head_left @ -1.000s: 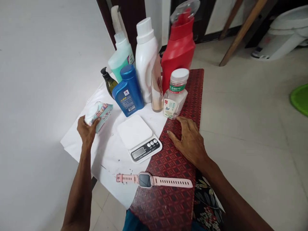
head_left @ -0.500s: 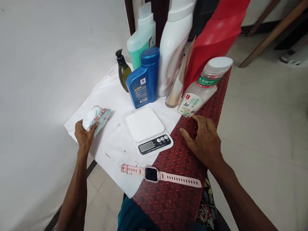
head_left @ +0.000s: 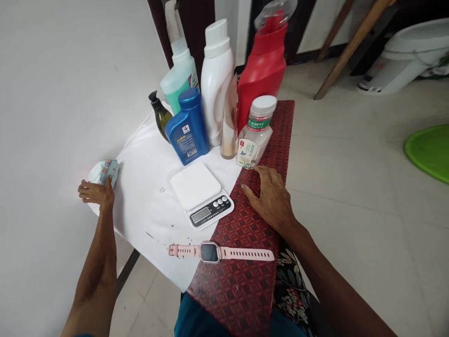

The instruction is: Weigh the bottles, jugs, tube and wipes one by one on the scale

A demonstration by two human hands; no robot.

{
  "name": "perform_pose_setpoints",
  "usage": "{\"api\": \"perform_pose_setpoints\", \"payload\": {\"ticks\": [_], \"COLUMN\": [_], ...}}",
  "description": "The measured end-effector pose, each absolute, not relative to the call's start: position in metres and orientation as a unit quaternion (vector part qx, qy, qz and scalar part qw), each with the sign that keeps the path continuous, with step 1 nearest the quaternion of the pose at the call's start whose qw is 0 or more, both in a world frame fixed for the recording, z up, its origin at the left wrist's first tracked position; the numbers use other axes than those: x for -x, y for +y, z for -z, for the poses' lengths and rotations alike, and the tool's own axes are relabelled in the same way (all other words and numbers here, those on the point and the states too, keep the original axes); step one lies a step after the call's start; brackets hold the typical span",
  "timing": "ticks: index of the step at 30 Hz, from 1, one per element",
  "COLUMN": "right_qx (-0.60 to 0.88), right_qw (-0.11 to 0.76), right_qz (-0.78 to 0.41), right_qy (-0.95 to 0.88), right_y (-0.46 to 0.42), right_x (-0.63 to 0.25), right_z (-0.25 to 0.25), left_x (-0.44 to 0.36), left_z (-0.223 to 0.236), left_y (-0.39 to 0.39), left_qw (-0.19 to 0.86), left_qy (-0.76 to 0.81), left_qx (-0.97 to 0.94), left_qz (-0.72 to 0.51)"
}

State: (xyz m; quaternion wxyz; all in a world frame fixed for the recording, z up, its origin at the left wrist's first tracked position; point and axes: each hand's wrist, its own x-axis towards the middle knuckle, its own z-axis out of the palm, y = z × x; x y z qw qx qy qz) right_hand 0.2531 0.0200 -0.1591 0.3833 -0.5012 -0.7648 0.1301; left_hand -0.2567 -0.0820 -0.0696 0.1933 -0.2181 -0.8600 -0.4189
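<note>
At the far left of the table, my left hand [head_left: 96, 191] grips the near side of a small pack of wet wipes [head_left: 111, 167], its thumb on the right and fingers toward the wall. The pack is pale blue with a white lid and printed figures. My right hand [head_left: 270, 199] lies on the red patterned tabletop, thumb apart from the fingers and holding nothing. Its fingertips are close to the base of a clear plastic bottle [head_left: 257, 140] with a white cap; contact is unclear. Between my hands sits a white kitchen scale [head_left: 196, 185], and nearer me a pink smartwatch [head_left: 209, 252] stretched out flat.
Along the back stand a dark pump bottle [head_left: 160, 117], a green liquid bottle [head_left: 177, 89], a blue jug [head_left: 189, 131], a white detergent bottle [head_left: 213, 79], a beige-and-clear tube [head_left: 229, 135] and a red bottle [head_left: 261, 70]. White cloth [head_left: 140, 201] covers the left side, beside a wall.
My left hand and the wipes pack have shifted left, away from the scale and toward the wall. The right hand keeps its place by the clear bottle. The camera view has also shifted.
</note>
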Motion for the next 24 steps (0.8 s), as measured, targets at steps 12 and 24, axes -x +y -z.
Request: {"api": "perform_pose_setpoints", "payload": {"ticks": [12,24], "right_qx": [0.481,0.493], "right_qw": [0.401,0.399], "right_qz": [-0.119,-0.122], "right_qy": [-0.77,-0.764], "right_y": [0.021,0.021], "right_x": [-0.253,-0.252], "right_z": [0.16,0.157], "left_x": [0.073,0.047], "left_z": [0.065,0.046], "left_y": [0.053,0.057], "left_qw": [-0.146,-0.124], "left_qy": [-0.668,-0.594], "left_qx": [0.522,0.457], "left_qz": [0.51,0.65]}}
